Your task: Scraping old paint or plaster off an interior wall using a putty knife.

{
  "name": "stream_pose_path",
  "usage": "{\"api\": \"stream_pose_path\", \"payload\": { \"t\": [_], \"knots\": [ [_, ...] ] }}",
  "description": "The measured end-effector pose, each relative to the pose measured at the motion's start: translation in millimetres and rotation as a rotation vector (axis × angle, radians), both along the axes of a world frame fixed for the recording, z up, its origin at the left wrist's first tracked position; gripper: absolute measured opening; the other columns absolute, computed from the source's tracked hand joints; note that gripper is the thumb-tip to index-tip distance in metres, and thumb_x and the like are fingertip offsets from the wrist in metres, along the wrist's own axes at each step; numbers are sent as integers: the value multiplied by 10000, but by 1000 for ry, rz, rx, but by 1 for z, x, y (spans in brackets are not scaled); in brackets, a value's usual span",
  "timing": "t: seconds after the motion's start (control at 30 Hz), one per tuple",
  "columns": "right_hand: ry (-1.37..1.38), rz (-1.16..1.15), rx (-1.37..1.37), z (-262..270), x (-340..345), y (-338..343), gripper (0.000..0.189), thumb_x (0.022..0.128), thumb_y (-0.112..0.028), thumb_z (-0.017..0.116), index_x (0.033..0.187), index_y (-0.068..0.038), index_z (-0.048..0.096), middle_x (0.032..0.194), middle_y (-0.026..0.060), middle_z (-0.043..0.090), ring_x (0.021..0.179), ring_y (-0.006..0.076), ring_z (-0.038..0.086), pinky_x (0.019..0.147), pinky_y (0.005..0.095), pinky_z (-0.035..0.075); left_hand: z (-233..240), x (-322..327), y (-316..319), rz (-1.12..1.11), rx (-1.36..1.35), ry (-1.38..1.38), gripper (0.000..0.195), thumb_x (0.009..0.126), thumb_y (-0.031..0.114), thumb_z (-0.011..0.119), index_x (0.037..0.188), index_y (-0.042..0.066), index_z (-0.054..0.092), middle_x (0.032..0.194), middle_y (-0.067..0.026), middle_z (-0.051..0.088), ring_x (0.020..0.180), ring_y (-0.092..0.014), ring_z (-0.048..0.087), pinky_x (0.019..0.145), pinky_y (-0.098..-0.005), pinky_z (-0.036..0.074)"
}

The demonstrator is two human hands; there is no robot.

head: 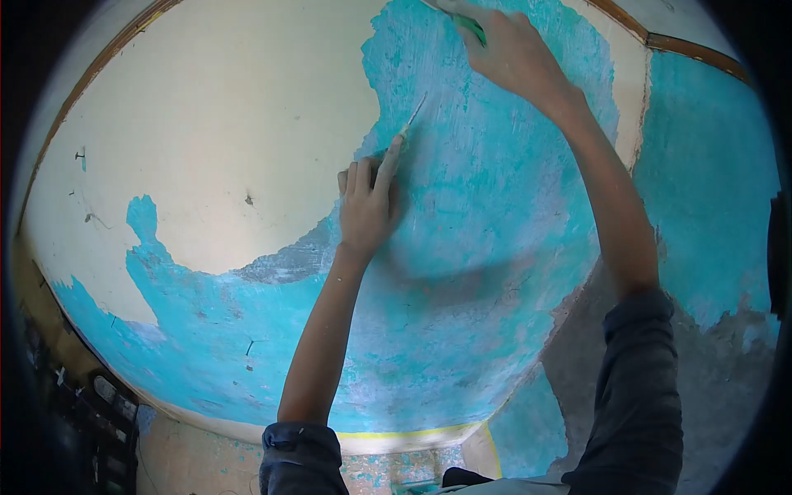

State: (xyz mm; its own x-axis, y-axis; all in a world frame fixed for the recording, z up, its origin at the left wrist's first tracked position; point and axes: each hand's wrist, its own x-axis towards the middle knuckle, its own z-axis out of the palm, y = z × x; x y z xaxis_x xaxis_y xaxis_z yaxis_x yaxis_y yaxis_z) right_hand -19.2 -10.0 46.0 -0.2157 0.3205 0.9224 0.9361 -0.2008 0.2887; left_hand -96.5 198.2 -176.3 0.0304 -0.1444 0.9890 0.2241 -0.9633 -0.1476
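Observation:
My left hand (366, 213) is wrapped around a slim scraping tool (416, 110), its index finger stretched along the handle. The thin blade points up and right over the scraped turquoise wall (445, 204). Higher up, at the top edge of the view, my right hand (520, 55) grips a green-handled scraper (471, 28). Its blade is mostly cut off by the frame, so whether it touches the wall cannot be told. A large area of cream paint (247, 124) covers the wall's left part and ends in a ragged border beside my left hand.
Wooden trim (86, 80) runs along the wall's upper left. At right, a corner meets a second turquoise wall (705, 185) with bare grey plaster (718, 365) below. Nails (80, 156) stick out at left. Dark stacked objects (105, 427) stand lower left; paint flakes (371, 476) litter the floor.

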Motion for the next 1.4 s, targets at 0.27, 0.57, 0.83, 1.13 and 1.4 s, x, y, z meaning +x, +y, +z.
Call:
{"api": "stream_pose_path", "payload": {
  "t": [0.27,0.57,0.83,1.13,1.4],
  "knots": [
    [63,-36,-84,-55,35,-4,499,952,-70,622,1417,-249,644,848,265,709,794,467,698,745,541,585,0,-3,-2,-8,-8,14,766,883,-10,643,1603,174,456,1048,-79,566,957,-251,556,878,-405,422],
    [-184,258,-49,-2,4,25,372,965,-93,585,1324,-133,674,863,310,686,778,466,679,734,537,567,-7,-18,-9,-319,-203,13,631,959,-36,561,1570,59,433,1129,-180,568,1014,-358,559,927,-455,471],
    [74,-103,-206,-73,8,15,544,899,-10,545,1370,-248,676,887,309,701,797,508,691,727,570,586,-59,-55,-14,-276,-374,101,564,1008,-47,494,1561,19,404,1256,-231,566,1150,-414,568,994,-496,468],
    [68,-131,-265,-47,19,52,459,954,-148,596,1408,-82,617,994,380,700,883,532,712,800,562,584,-71,-55,-26,-333,-425,70,465,1053,0,508,1510,-29,425,1391,-295,575,1307,-459,574,1063,-499,482],
    [665,678,-96,-356,5,-10,373,1066,-169,587,1380,26,642,1180,211,747,732,141,607,684,314,506,-224,-107,-82,-243,-893,-13,437,1079,69,510,1499,0,415,1205,-291,677,1078,-384,711,877,-431,548]
  ]
}}
